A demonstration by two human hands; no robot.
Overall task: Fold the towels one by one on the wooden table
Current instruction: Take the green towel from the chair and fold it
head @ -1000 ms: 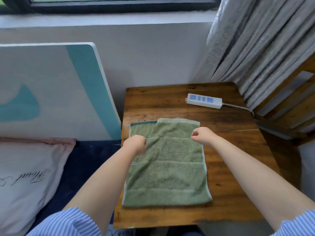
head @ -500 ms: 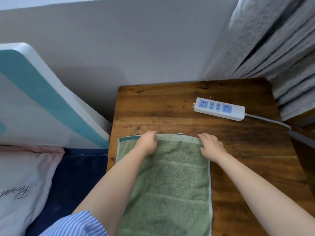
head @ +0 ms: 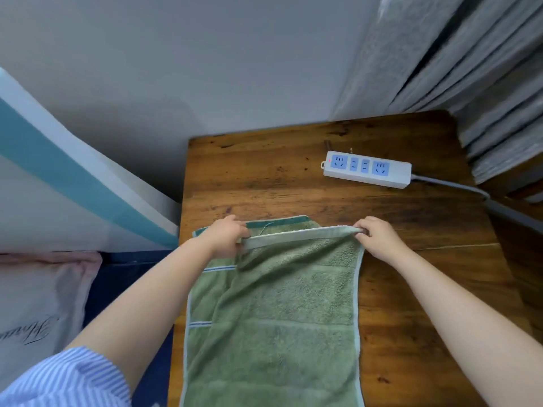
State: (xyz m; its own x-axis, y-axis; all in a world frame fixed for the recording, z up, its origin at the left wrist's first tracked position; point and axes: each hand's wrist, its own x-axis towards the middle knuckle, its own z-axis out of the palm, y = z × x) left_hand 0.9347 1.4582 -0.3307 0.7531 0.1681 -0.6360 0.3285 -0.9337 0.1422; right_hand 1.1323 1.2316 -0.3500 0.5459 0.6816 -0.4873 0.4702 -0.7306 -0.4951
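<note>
The green towel lay lengthwise on the wooden desk, its near end running out of view at the bottom edge, and its far hem was lifted off the layer beneath. The left hand had its grip pinched shut on the left end of that pale hem, and the right hand had its grip pinched shut on the right end, so the hem stretched taut between the two grips as a raised band. Just beyond the grips a darker teal edge of a lower towel layer showed flat on the desk, with a loose thread on it near the left grip. Below the left grip the lower layer stuck out to the left of the top one, marked by two short blue-and-white stripes. Well beyond the right grip, toward the wall, a white power strip with blue sockets lay on the desk, a small red light at its left end, and its grey cable ran off to the right. Grey curtains hung past it at the right. To the left of the left grip a white and teal board leaned against the wall, and below it lay a pink pillow with script lettering. A blue-striped sleeve covered the upper left arm.
</note>
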